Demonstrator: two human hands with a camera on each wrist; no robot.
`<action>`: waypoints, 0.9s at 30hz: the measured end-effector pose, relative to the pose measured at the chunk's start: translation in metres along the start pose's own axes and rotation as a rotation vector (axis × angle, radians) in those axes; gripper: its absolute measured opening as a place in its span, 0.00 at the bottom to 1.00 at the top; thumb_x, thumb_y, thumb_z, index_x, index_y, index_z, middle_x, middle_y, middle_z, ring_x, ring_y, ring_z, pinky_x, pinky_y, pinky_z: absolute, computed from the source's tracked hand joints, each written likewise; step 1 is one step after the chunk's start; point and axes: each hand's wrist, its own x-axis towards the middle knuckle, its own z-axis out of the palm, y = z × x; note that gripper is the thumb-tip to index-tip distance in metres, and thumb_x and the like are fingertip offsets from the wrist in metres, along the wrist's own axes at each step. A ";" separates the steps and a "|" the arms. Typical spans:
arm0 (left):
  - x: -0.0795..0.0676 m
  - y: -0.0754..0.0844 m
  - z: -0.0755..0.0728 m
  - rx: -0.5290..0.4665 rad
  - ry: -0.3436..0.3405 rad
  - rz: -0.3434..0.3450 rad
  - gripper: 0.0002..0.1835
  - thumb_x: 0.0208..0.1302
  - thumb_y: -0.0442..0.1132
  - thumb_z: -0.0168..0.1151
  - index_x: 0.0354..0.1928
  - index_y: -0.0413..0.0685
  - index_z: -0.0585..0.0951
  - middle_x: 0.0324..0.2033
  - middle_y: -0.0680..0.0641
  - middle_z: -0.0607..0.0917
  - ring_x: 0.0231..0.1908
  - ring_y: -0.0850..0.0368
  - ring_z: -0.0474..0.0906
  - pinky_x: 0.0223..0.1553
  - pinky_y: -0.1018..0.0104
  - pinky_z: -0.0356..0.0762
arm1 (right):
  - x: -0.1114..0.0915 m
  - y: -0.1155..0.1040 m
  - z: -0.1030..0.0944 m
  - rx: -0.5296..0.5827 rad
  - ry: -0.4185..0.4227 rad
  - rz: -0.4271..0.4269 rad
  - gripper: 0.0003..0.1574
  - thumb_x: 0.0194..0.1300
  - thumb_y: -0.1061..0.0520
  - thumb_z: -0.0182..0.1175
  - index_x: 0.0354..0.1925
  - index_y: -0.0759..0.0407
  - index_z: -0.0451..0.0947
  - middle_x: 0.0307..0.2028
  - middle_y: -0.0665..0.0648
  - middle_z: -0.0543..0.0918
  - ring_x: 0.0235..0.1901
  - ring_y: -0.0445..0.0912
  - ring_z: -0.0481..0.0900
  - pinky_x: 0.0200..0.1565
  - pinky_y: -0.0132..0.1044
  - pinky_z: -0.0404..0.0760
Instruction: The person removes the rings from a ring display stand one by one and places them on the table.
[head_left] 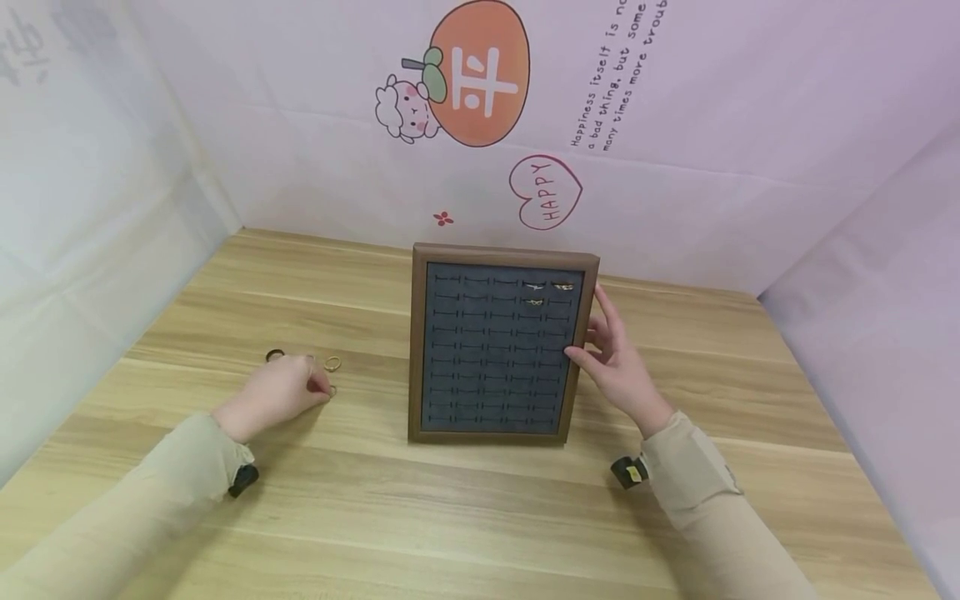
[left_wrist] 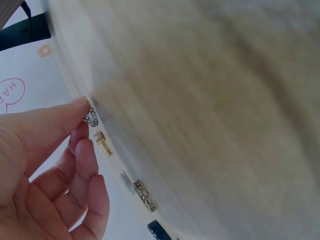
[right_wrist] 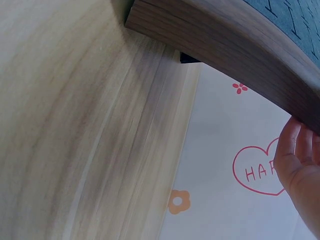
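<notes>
My left hand [head_left: 273, 393] is low over the table at the left, its thumb and index finger pinching a silver openwork ring [left_wrist: 91, 117]. Just beyond those fingertips lies a gold ring [head_left: 332, 363] with a clear stone. In the left wrist view, a thin silver ring [left_wrist: 127, 183], a wide patterned ring [left_wrist: 144, 196] and a dark blue ring [left_wrist: 159, 230] are further along. A ring display board [head_left: 487, 358] stands upright with a brown wood frame [head_left: 417, 350]. My right hand [head_left: 621, 371] grips its right edge, thumb in front, other fingers behind.
Near the board's top right, several gold and silver rings [head_left: 534, 302] sit in the slots. The wooden table [head_left: 480, 517] meets a white printed backdrop [head_left: 315, 167] behind the board. Dark wrist cameras [head_left: 628, 472] are strapped at both cuffs.
</notes>
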 end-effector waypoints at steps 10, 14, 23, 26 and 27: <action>-0.002 -0.003 0.000 -0.005 0.001 0.005 0.02 0.50 0.32 0.69 0.25 0.47 0.85 0.28 0.50 0.85 0.29 0.57 0.80 0.32 0.59 0.79 | 0.000 -0.001 0.001 -0.007 0.007 0.014 0.56 0.64 0.70 0.55 0.75 0.43 0.34 0.58 0.69 0.71 0.47 0.34 0.73 0.48 0.21 0.73; -0.002 -0.005 0.002 -0.010 0.009 0.010 0.02 0.50 0.32 0.69 0.26 0.47 0.85 0.27 0.51 0.85 0.29 0.58 0.79 0.32 0.60 0.79 | -0.001 0.000 0.000 -0.013 0.001 0.015 0.56 0.64 0.69 0.56 0.75 0.42 0.34 0.59 0.68 0.70 0.48 0.34 0.73 0.49 0.22 0.73; -0.003 -0.005 -0.001 -0.064 0.046 0.014 0.02 0.52 0.34 0.69 0.27 0.44 0.84 0.26 0.50 0.86 0.28 0.57 0.81 0.32 0.60 0.80 | -0.002 -0.001 0.000 -0.008 -0.003 0.018 0.57 0.64 0.69 0.56 0.75 0.40 0.33 0.59 0.68 0.70 0.49 0.34 0.73 0.50 0.23 0.73; -0.003 -0.007 -0.001 -0.080 0.057 -0.009 0.03 0.53 0.35 0.69 0.29 0.44 0.84 0.26 0.50 0.86 0.28 0.57 0.81 0.33 0.59 0.80 | -0.002 -0.001 0.000 0.004 -0.001 0.012 0.56 0.64 0.70 0.55 0.75 0.41 0.34 0.58 0.69 0.70 0.48 0.33 0.73 0.50 0.22 0.73; -0.003 -0.007 -0.001 -0.082 0.063 -0.017 0.04 0.53 0.35 0.69 0.30 0.43 0.84 0.26 0.50 0.85 0.27 0.58 0.80 0.32 0.59 0.79 | -0.002 -0.001 0.000 0.006 0.001 0.010 0.56 0.64 0.70 0.55 0.75 0.42 0.34 0.58 0.69 0.70 0.48 0.33 0.73 0.50 0.22 0.73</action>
